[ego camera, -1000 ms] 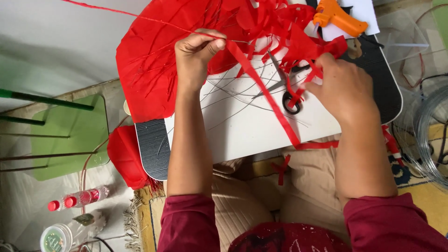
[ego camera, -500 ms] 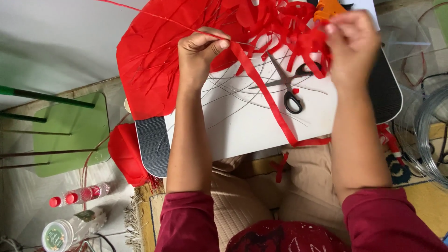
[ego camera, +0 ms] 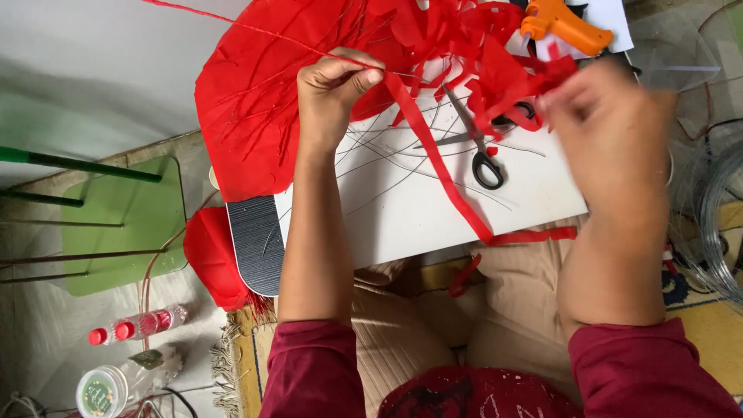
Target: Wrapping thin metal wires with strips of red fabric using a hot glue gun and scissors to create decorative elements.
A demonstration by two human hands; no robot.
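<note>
My left hand (ego camera: 334, 87) pinches a thin wire together with the upper end of a long red paper strip (ego camera: 441, 174) that hangs diagonally across the white board (ego camera: 402, 209). My right hand (ego camera: 611, 116) is blurred over the board's right edge, beside a bunch of cut red paper strips (ego camera: 503, 70); whether it grips anything is unclear. Black-handled scissors (ego camera: 484, 155) lie on the board between my hands, on top of loose thin wires (ego camera: 387, 159). A large red paper sheet (ego camera: 255, 101) lies under my left hand.
An orange glue gun (ego camera: 565, 27) rests at the top right. A green glass table (ego camera: 124, 224) with rods stands at the left. Small bottles with red caps (ego camera: 131, 329) and a jar (ego camera: 101, 391) lie on the floor. Coiled wire (ego camera: 712, 224) lies at the right.
My right hand went up from the board's lower right to the red strip bunch, then came back down to the right. My left hand stayed pinched on the wire and strip.
</note>
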